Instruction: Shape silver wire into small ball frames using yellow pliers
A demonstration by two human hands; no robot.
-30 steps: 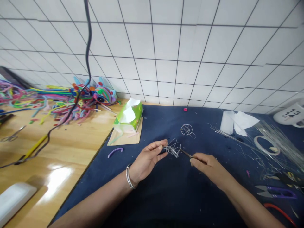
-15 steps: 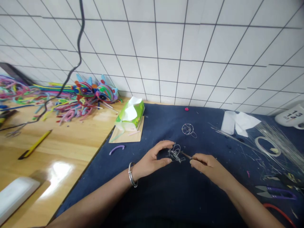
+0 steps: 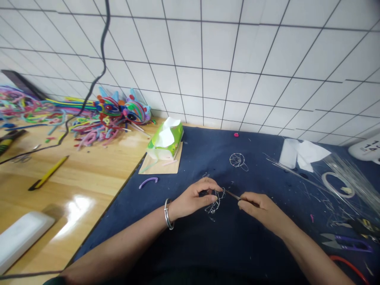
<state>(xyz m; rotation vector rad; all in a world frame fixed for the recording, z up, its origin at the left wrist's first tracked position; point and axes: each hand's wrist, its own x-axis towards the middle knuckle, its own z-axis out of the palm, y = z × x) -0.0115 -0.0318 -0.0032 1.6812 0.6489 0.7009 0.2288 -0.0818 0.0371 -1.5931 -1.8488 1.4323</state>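
Note:
My left hand [image 3: 198, 198] pinches a small openwork piece of bent silver wire [image 3: 215, 206] between thumb and fingers. Loops of the piece stick out below and to the right of the fingertips; part of it is hidden by them. In my right hand [image 3: 259, 208] is a slim pointed metal tool that looks like tweezers [image 3: 234, 195]. Its tip points left and meets, or nearly meets, a wire loop at the right edge of the piece. Farther back on the dark blue cloth [image 3: 202, 154] lies a round wire frame [image 3: 237, 160] with a small loop.
Right of my hands lie wire strands [image 3: 350, 178], a wire coil [image 3: 337, 185], white papers [image 3: 313, 152] and purple-handled snips [image 3: 347, 242]. A mug [image 3: 365, 148] stands behind. At left are a tissue pack [image 3: 166, 138], a yellow cutter [image 3: 52, 173] and colourful fuzzy stems [image 3: 89, 136].
My left hand has turned the wire piece and closed on it more firmly, so its loops now hang lower. The tool tip stays close to its right side. The view has shifted slightly.

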